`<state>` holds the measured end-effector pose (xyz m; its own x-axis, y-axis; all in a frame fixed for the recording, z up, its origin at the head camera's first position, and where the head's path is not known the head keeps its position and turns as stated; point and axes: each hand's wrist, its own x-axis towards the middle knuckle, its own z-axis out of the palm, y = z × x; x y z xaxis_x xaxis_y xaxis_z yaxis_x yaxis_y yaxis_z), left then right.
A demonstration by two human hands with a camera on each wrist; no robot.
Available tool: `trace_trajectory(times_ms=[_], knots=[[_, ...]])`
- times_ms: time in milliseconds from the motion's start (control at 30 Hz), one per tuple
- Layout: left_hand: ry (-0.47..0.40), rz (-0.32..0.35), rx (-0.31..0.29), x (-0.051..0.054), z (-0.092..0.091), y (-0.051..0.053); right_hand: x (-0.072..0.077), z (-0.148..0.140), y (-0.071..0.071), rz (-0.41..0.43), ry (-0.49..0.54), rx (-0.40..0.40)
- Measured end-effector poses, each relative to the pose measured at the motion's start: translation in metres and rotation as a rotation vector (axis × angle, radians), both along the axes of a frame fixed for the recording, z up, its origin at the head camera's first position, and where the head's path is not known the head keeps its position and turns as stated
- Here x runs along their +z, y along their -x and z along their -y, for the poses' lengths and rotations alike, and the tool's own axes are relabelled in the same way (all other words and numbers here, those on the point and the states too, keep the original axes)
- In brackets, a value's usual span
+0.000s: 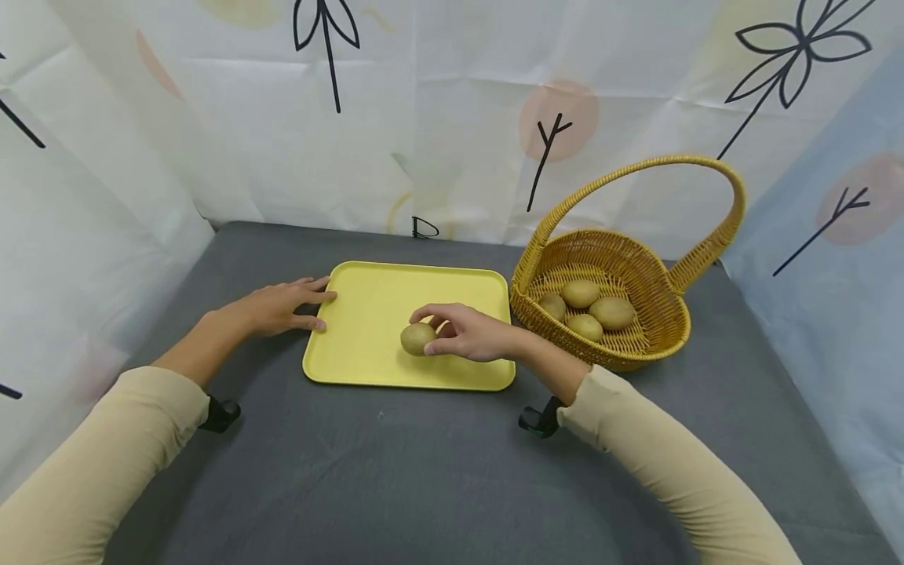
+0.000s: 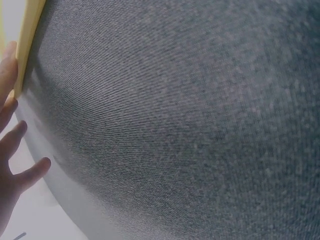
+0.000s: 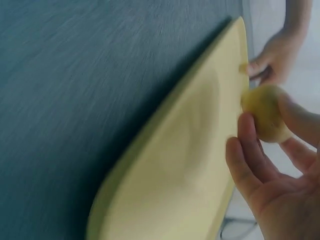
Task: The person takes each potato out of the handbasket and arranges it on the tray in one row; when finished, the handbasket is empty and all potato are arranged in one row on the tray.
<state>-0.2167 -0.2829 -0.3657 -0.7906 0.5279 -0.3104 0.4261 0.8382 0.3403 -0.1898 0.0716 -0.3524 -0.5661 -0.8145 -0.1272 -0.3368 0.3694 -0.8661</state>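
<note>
Potato (image 1: 417,339) is gripped in the right hand (image 1: 469,333), between the thumb and the curled fingers, over the middle of the yellow tray (image 1: 374,298). Whether it touches the tray surface, I cannot tell with certainty; the right wrist view is somewhat blurred. The left hand (image 1: 282,306) is open and holds nothing: its fingers are spread, and some fingertips rest at the left rim of the tray. The tray lies flat on the dark grey table (image 1: 395,471), with its long sides running from left to right. Just beside its right end stands a wicker basket (image 1: 650,282) of golden brown colour, with a tall arched handle (image 1: 678,160). Inside the basket are four other potatoes (image 1: 613,313), lying close together on the bottom. The right forearm passes in front of the near left part of the basket. Both arms wear beige sleeves (image 1: 671,455), and near each wrist a small black device (image 1: 220,414) is seen. Behind the table hangs a whitish cloth (image 1: 459,141) with black plant drawings and pale coloured shapes.
</note>
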Motion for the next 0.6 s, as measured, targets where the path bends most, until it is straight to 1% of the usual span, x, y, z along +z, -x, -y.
trace_trajectory(times_ms=[100, 200, 400, 467, 600], knots=[[-0.001, -0.001, 0.003, 0.0, 0.0, -0.001, -0.008, 0.023, 0.0, -0.039, 0.018, -0.022], [-0.013, -0.007, 0.004, -0.001, 0.001, -0.001, -0.015, 0.044, -0.002, -0.077, 0.007, -0.03], [-0.04, -0.008, 0.015, -0.006, 0.004, -0.002, -0.023, 0.076, -0.006, -0.132, -0.031, -0.01], [-0.047, -0.011, 0.016, -0.007, 0.004, -0.001, -0.025, 0.083, -0.007, -0.167, -0.038, 0.001], [-0.06, -0.025, 0.008, -0.007, 0.004, -0.001, -0.026, 0.096, -0.008, -0.27, -0.058, 0.012]])
